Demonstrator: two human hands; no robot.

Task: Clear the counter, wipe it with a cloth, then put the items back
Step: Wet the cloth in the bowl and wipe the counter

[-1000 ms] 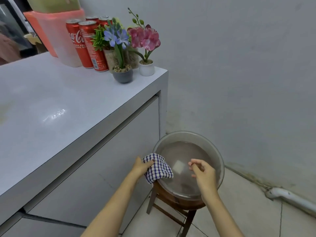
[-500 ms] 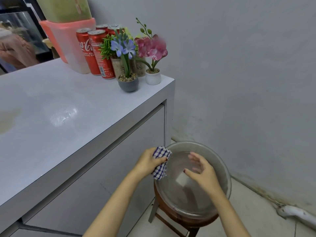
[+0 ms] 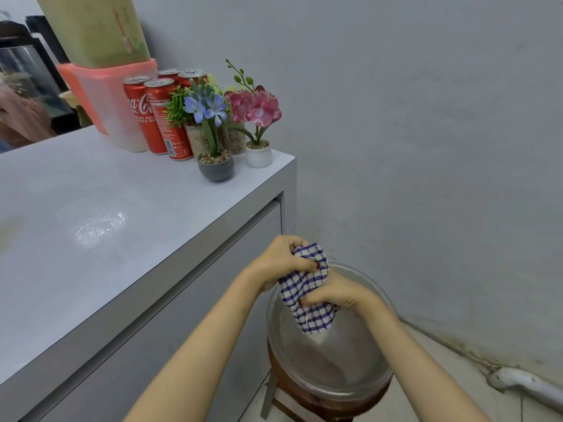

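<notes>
Now, status. Both hands grip the cloth (image 3: 313,318) over the basin (image 3: 304,360). Left hand (image 3: 281,261) holds the upper end in curled fingers, and right hand (image 3: 338,295) is clenched round the middle. The loose tail hangs into the basin. It reads as wringing.

Progress, as a judgement:
- Clearing looks partly done. The cans (image 3: 155,117), blue flower pot (image 3: 215,167), pink flower pot (image 3: 259,153) and two stacked tubs (image 3: 122,117) stand bunched at the far corner of the surface (image 3: 137,269), not spread out.
- Wiping: a shiny patch (image 3: 100,223) sits mid-surface. I cannot tell whether it is water from a pass or only glare. A faint yellowish mark shows at the far left edge, so wiping is probably unfinished.
- Putting back: not begun, as far as I can see.

Edges and room:
- The basin sits on a stool (image 3: 320,406), tucked between the cabinet front and the wall (image 3: 426,147), below the level of the surface.
- The surface's front edge runs just left of my left forearm, and its corner is above and behind the hands.
- To reach the surface the cloth must go up and left over that edge. That path looks open.
- Both flower pots stand close to the corner edge, the pink one nearest. A sweep toward that corner risks nudging them off.
- A pipe (image 3: 530,388) runs along the floor at the wall base, right of the stool.
</notes>
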